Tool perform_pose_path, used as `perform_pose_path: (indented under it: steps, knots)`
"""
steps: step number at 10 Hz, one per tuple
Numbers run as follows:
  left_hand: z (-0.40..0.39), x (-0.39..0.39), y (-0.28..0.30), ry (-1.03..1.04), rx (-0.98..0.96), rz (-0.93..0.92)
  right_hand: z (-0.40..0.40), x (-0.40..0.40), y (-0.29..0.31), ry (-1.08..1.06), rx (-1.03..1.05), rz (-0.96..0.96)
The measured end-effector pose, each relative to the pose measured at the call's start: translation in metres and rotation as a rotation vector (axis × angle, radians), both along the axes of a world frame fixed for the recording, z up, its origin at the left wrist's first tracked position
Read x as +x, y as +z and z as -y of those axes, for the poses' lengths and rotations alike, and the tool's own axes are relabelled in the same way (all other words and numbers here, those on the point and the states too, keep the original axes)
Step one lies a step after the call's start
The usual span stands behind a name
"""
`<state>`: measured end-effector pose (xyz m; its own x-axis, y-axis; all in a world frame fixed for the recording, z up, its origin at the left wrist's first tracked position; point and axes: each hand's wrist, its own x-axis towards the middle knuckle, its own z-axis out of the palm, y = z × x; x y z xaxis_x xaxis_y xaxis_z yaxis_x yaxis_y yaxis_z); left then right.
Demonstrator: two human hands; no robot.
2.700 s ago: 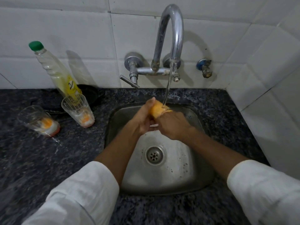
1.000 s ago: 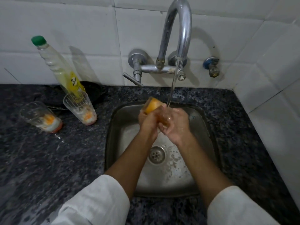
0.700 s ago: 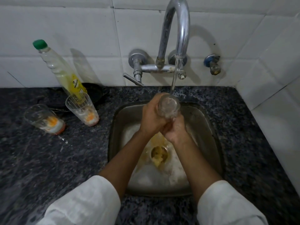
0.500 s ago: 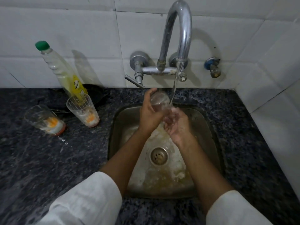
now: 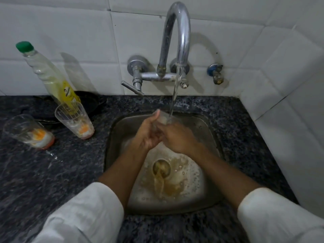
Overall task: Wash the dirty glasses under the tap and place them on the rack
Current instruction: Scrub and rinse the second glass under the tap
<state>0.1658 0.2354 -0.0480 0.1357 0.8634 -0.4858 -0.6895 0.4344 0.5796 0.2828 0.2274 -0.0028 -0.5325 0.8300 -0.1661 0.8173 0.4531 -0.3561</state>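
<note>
Over the steel sink [image 5: 206, 130] I hold a clear glass [image 5: 164, 118] under the running tap [image 5: 177, 37]. My left hand [image 5: 147, 134] grips the glass from the left with the thumb up along its side. My right hand [image 5: 177, 135] closes on it from the right, and most of the glass is hidden between them. Water falls onto the glass's far end. Two dirty glasses with orange dregs stand on the counter at left: one [image 5: 75, 120] near the sink, another [image 5: 26, 131] farther left. No rack is in view.
A dish-soap bottle [image 5: 50, 76] with a green cap leans against the tiles behind the glasses, beside a dark pan [image 5: 89, 102]. Brownish-orange water pools around the drain [image 5: 161, 168]. A white tiled wall [image 5: 289, 102] closes the right side. The counter [image 5: 52, 172] is dark speckled stone.
The glass was full of orange liquid; it was tipped out into the sink and now looks clear. My right hand has closed back onto the glass under the stream.
</note>
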Motion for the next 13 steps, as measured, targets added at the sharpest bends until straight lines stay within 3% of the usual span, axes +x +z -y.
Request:
perform_pose_path:
  steps: [1, 2, 3, 4, 5, 6, 7, 8, 9, 10, 11, 13]
  knots:
    - [0.0, -0.004, 0.0, -0.129, -0.038, -0.202, -0.004, 0.002, 0.002, -0.03, 0.145, 0.276]
    - [0.01, 0.008, 0.001, 0.056, 0.089, 0.032, -0.009, -0.024, 0.021, -0.537, -0.388, -0.59]
    - [0.002, 0.007, 0.008, 0.09, 0.068, 0.064, -0.009, -0.019, 0.028, -0.36, -0.443, -0.644]
    - [-0.008, -0.001, 0.01, -0.072, -0.056, -0.075, -0.014, -0.003, 0.023, 0.149, 0.104, 0.291]
    - [0.004, 0.001, 0.003, -0.036, 0.034, -0.019, -0.015, -0.014, 0.026, -0.106, -0.028, 0.022]
    - [0.008, 0.0, -0.003, 0.123, 0.163, 0.144, -0.017, -0.026, 0.032, -0.61, -0.586, -0.788]
    - [-0.001, -0.008, 0.008, 0.0, 0.111, -0.015, -0.017, -0.008, 0.019, -0.078, -0.088, -0.064]
    - [0.001, -0.008, 0.007, -0.128, -0.063, -0.245, -0.018, 0.002, 0.01, 0.17, 0.212, 0.396]
    - [0.009, 0.003, -0.001, 0.003, 0.069, -0.056, -0.013, -0.018, 0.019, -0.314, -0.186, -0.346]
    - [0.004, 0.007, 0.001, 0.083, 0.078, 0.066, -0.012, -0.017, 0.018, -0.123, -0.075, -0.268]
    - [0.001, 0.003, 0.006, -0.046, -0.016, -0.065, -0.014, -0.004, 0.016, 0.173, 0.203, 0.38]
    - [0.009, 0.004, -0.003, 0.097, 0.133, 0.183, -0.011, -0.022, 0.018, -0.338, -0.283, -0.474]
